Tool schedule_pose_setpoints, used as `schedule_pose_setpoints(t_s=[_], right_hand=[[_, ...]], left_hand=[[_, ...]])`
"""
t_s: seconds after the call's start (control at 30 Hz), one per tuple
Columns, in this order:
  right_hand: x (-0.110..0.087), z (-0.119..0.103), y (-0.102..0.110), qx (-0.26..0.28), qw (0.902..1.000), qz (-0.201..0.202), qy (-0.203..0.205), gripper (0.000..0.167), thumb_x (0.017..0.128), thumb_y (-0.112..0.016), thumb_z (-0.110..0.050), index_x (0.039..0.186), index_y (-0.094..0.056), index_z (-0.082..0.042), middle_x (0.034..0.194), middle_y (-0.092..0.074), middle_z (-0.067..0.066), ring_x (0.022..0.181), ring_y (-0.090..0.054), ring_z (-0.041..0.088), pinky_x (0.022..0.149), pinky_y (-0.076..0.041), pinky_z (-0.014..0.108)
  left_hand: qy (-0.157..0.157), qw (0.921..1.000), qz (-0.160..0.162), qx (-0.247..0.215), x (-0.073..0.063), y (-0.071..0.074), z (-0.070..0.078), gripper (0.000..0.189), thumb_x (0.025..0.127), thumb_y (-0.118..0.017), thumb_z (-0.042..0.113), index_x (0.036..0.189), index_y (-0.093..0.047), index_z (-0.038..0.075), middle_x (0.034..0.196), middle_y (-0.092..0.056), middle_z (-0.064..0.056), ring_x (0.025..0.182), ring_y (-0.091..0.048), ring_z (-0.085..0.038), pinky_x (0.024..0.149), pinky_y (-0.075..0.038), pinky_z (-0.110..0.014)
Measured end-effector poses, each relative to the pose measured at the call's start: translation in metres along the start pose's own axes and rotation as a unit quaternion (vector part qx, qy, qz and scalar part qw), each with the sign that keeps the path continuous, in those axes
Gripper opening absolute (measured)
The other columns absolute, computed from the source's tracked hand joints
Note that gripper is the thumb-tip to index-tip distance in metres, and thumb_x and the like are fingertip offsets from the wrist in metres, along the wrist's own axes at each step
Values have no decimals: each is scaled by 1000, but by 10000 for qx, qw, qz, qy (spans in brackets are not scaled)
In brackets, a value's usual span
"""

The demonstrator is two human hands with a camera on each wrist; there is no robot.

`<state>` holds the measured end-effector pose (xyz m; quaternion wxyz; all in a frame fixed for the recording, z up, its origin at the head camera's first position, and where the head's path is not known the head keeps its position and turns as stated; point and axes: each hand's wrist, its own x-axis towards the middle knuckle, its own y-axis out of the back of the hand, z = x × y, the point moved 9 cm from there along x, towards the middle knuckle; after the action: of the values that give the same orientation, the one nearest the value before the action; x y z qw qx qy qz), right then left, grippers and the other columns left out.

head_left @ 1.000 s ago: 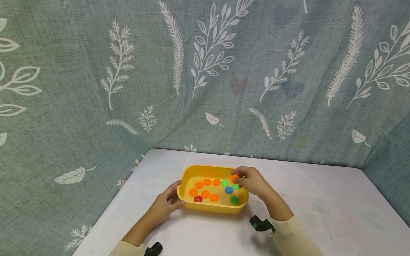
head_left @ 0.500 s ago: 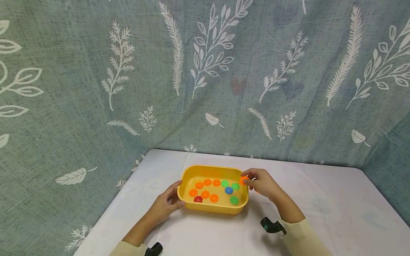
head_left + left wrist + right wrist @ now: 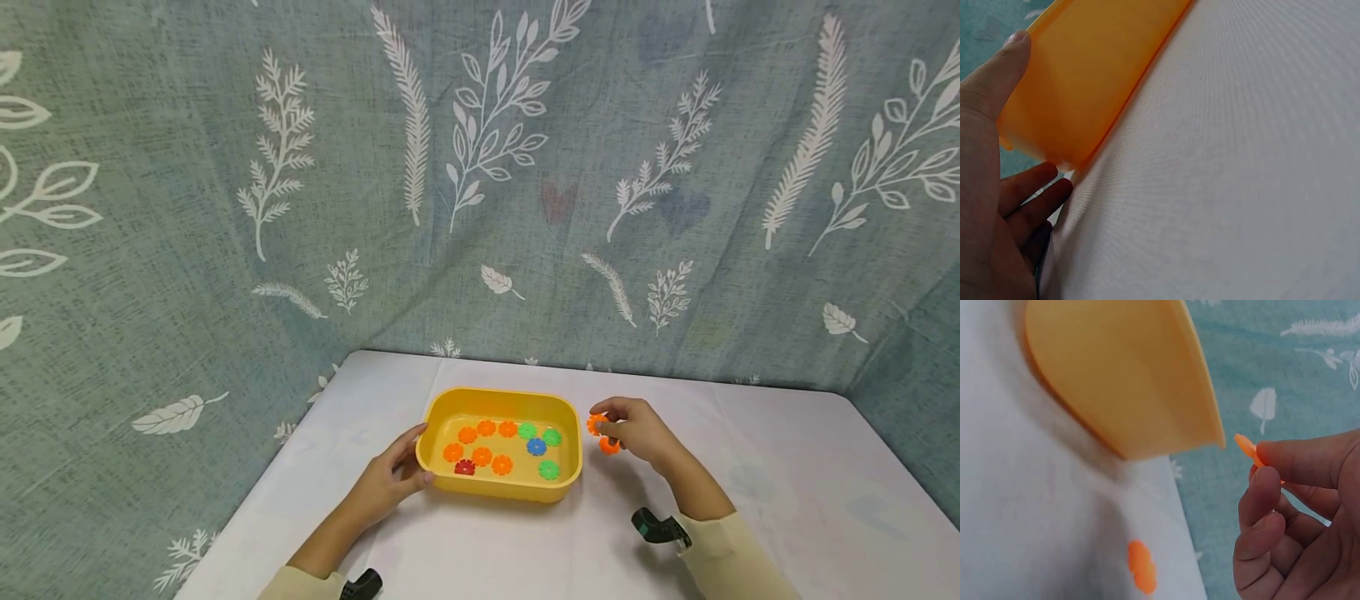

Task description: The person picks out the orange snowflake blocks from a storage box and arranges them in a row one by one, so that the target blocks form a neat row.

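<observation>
A yellow plastic bin (image 3: 495, 492) stands on the white table, with flower-shaped plastic discs lying flat inside. My left hand (image 3: 384, 483) holds the bin's left end, thumb toward the front and fingers around the side; the left wrist view shows the thumb (image 3: 1007, 69) against its wall. Off the bin's right end, my right hand (image 3: 637, 429) pinches an orange flower disc (image 3: 1246, 447) between thumb and fingertips, above the table. Just below that hand, a second orange disc (image 3: 609, 445) lies on the cloth. In the bin are several orange discs (image 3: 482, 457), a red one (image 3: 465, 467), a blue one (image 3: 536, 447) and green ones (image 3: 549, 470).
White cloth (image 3: 750, 483) covers the table. A green leaf-patterned curtain (image 3: 480, 208) hangs behind it and at both sides. Dark wrist-worn devices (image 3: 660, 527) stick out near both sleeves.
My right hand has moved right with the orange disc, from over the bin to beyond its right end. The second orange disc on the table has come into view. My left hand stays put.
</observation>
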<state>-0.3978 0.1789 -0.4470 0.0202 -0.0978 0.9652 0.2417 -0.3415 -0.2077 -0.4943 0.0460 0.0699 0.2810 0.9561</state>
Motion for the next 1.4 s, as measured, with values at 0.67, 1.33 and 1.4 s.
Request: schedule_pose_setpoints(t_s=[0.67,1.33,1.4], right_hand=[[5,44,27,-630,9963,442,-377,25,90,-63,-2,115,-65,0,86,-60,9,69,-57,22,61,-51,32],[2,59,33,-1635,9849,408,-405,20,87,-67,-7,107,-70,-3,91,-62,8,77,-53,22,64,-46,32],[3,60,33,-1679,9838,418,-463,19,87,-68,-8,106,-71,-4,90,-62,8,77,-53,22,64,-46,32]], left_hand=[[-125,9999,32,76,1,0,2,79,81,-78,43,148,-38,39,137,-56,-6,132,-45,-28,108,-30,-54],[97,9999,-35,43,1,0,-3,78,80,-78,45,146,-38,42,136,-57,-7,134,-42,-30,110,-24,-58],[91,9999,-34,30,1,0,-3,78,80,-78,45,146,-39,42,136,-57,-7,134,-42,-30,110,-24,-57]])
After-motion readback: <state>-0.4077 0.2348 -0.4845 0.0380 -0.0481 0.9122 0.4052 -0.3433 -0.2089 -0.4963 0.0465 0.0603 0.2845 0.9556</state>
